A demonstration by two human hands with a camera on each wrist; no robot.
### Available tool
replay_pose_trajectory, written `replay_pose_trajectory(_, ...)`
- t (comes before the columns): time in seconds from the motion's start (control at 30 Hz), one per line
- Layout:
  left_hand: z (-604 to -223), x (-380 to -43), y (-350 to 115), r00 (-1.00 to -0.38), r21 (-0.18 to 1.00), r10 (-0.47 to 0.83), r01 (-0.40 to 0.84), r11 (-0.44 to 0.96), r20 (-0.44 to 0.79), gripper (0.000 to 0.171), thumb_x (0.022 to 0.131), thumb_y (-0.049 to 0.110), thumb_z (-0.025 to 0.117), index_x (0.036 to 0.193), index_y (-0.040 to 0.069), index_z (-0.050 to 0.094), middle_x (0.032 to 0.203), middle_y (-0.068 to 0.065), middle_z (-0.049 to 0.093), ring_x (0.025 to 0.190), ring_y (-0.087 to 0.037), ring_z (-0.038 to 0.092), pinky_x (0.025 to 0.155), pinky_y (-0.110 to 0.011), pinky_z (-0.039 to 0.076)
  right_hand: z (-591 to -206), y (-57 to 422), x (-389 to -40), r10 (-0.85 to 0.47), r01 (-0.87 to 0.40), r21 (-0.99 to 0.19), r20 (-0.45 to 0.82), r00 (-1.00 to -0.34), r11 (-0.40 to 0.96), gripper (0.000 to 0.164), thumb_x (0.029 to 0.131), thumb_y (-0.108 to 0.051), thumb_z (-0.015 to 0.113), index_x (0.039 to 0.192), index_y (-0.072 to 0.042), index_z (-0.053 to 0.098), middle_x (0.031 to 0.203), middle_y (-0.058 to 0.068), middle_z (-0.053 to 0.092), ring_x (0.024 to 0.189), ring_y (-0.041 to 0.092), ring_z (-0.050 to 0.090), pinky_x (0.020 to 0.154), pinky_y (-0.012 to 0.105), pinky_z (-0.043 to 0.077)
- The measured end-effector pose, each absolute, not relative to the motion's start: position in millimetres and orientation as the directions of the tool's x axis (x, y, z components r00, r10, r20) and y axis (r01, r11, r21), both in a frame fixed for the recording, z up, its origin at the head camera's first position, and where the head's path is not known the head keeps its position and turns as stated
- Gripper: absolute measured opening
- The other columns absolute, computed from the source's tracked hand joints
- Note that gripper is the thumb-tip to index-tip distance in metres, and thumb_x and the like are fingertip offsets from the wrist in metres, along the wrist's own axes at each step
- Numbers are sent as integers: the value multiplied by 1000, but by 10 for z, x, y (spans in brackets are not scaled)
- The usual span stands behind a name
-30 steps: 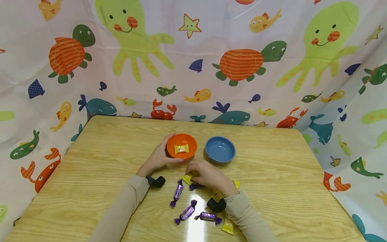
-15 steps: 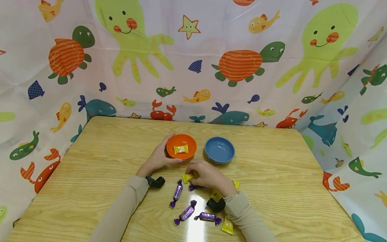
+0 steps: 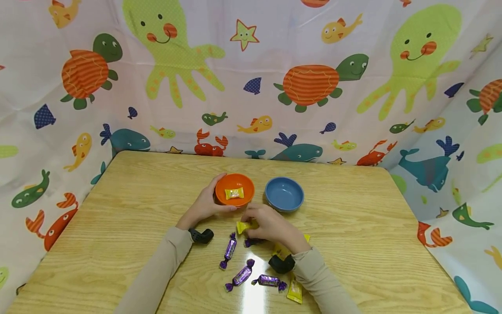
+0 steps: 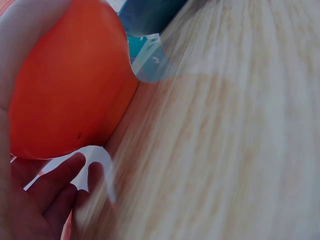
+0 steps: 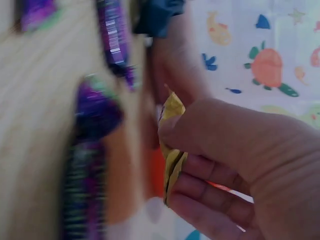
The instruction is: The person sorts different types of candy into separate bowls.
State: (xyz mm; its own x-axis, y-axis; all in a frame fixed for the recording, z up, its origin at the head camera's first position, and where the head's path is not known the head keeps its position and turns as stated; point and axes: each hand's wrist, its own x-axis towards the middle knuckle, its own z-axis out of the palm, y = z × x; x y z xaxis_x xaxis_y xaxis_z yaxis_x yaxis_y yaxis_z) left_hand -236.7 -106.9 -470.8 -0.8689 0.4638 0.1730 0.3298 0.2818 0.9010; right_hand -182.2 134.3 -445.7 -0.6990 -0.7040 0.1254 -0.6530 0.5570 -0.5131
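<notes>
In the head view my left hand (image 3: 205,201) grips the orange bowl (image 3: 246,183) from its left side, thumb along the near side and fingers round the far side. One yellow-wrapped candy (image 3: 234,193) lies inside that bowl. My right hand (image 3: 269,223) pinches another yellow-wrapped candy (image 3: 241,227) between thumb and fingers, close in front of the bowl. The right wrist view shows this candy's gold-yellow wrapper (image 5: 173,106) under the thumb. A purple-wrapped candy (image 3: 248,243) is partly hidden beneath the right hand.
A blue bowl (image 3: 284,194) stands just right of the orange one. Purple twist-wrapped candies (image 3: 240,275) lie scattered on the wooden table (image 3: 345,218) nearer the body. More yellow candies (image 3: 295,291) lie by the right forearm, partly covered. A sea-animal curtain (image 3: 219,100) hangs behind the table.
My right hand has risen slightly, and the yellow candy it pinches has shifted a little toward the bowls. The left hand and the orange bowl have stayed put.
</notes>
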Motion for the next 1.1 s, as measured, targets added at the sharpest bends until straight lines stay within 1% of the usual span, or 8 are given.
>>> replay_pose_trajectory(0.2,-4712,-2371,-1065,-867,905,469,325,274,169,102,79,17,86,156,5,21,150,-20,40,135,-34,44,112,-52,33,-4252,1346,-1851,-678,-650,-520,171,-715,554,20,81,-9,80,100,-10,74,97,-1,64,84,10,58,77,24,53)
replay_pose_trajectory(0.37,-4711,-2376,-1074,-867,905,468,327,271,173,101,79,16,85,157,6,21,151,-20,40,134,-34,44,111,-51,35,-4076,1321,-1969,-668,-662,-516,212,-714,544,19,80,-5,80,98,-7,74,92,1,63,78,14,55,71,25,51)
replay_pose_trajectory(0.5,-4701,-2381,-1083,-868,902,467,327,284,168,102,79,16,85,157,6,21,151,-19,40,133,-33,45,110,-50,37,-3989,1273,-2108,-658,-653,-528,215,-721,543,18,82,-6,79,99,-6,74,94,2,64,78,14,55,71,24,51)
replay_pose_trajectory(0.67,-4672,-2368,-1082,-878,897,455,313,311,148,101,80,18,85,157,5,21,150,-21,40,132,-35,46,109,-51,38,-3986,1186,-2285,-645,-631,-544,199,-737,553,19,84,-9,78,102,-5,74,100,3,66,84,15,56,77,27,52)
replay_pose_trajectory(0.77,-4643,-2349,-1080,-882,895,451,305,324,137,102,80,19,85,157,5,21,150,-22,40,132,-36,46,109,-51,39,-4037,1129,-2380,-643,-618,-545,176,-745,567,20,84,-9,78,103,-5,74,101,4,67,87,15,57,79,27,51)
replay_pose_trajectory(1.0,-4657,-2354,-1087,-879,903,459,296,312,130,101,80,21,85,157,8,21,151,-21,39,132,-35,47,109,-50,39,-4181,1002,-2535,-662,-636,-487,147,-735,599,18,82,-5,79,99,-4,75,93,4,66,84,15,56,78,25,51)
replay_pose_trajectory(1.1,-4668,-2357,-1087,-878,905,462,295,306,130,101,80,20,85,157,8,21,150,-21,40,131,-34,48,108,-49,40,-4210,976,-2562,-664,-621,-482,101,-741,619,16,82,-5,79,98,-5,76,91,3,65,82,16,56,77,26,51)
